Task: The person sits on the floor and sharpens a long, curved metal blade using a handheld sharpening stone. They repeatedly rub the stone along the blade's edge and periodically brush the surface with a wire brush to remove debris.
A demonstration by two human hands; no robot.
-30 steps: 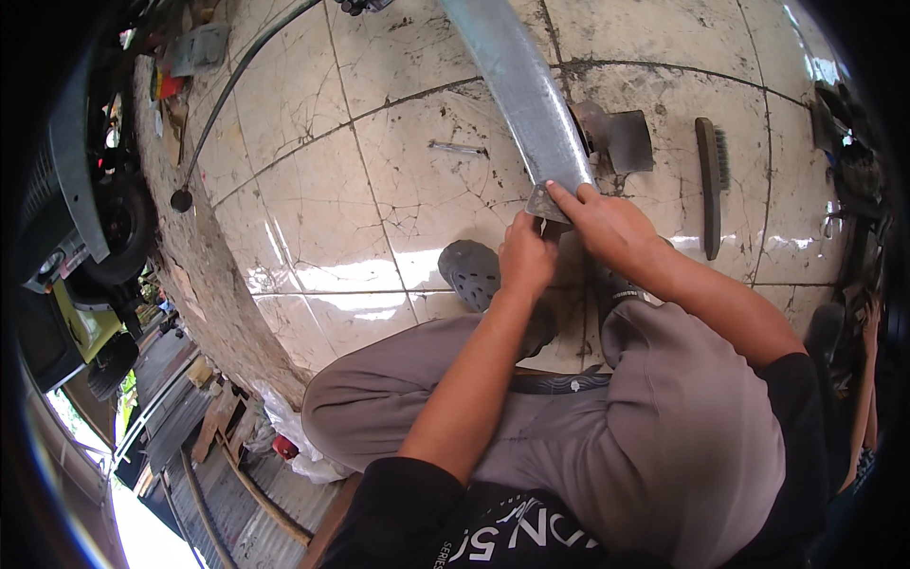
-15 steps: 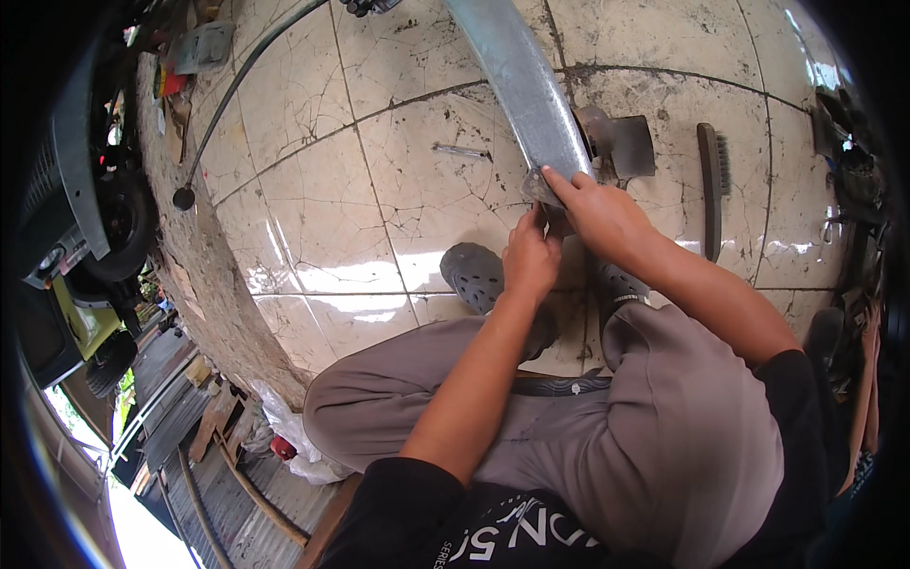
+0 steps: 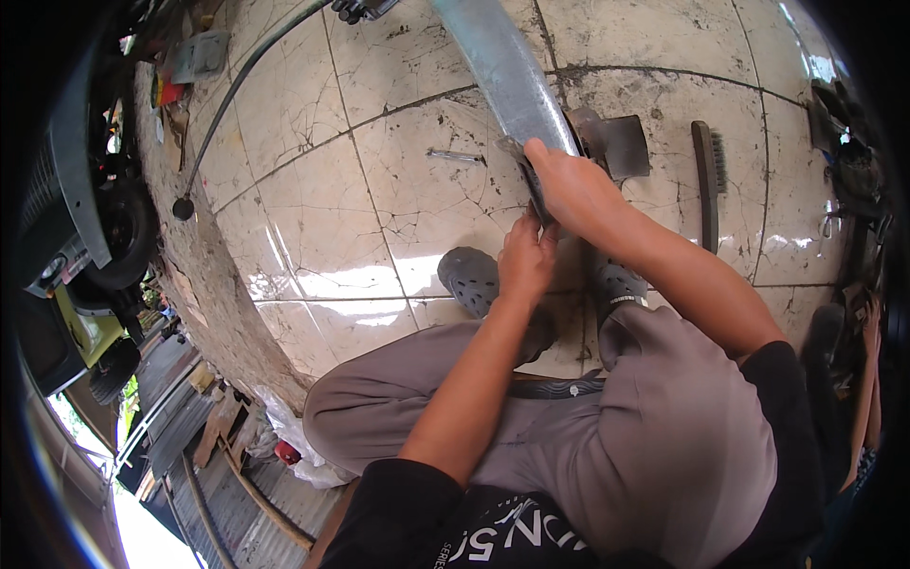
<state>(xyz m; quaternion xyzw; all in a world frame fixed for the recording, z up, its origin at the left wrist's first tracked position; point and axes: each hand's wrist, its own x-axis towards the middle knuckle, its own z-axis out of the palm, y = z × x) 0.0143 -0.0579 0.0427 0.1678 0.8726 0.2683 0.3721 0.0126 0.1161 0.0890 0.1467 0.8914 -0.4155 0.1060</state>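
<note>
A long, smooth grey metal piece (image 3: 517,85) with a bluish tint comes in from the top and reaches down toward me. My right hand (image 3: 569,190) is closed over its near end, gripping a thin dark sheet (image 3: 513,149) that looks like sandpaper and bends around the metal's left edge. Just below, my left hand (image 3: 527,258) pinches the dark lower end beneath the right hand. Whether those fingers hold the metal or the sheet is partly hidden.
To the right on the tiles lie a wire brush (image 3: 707,185) and a dark metal plate (image 3: 626,147). A small thin rod (image 3: 456,156) lies left of the metal. A black hose (image 3: 237,81) curves across the upper left. My clogs (image 3: 469,275) are just below the hands.
My right hand has slid up and left over the metal's end, and the dark sheet now shows along the left edge. My left hand has barely moved.
</note>
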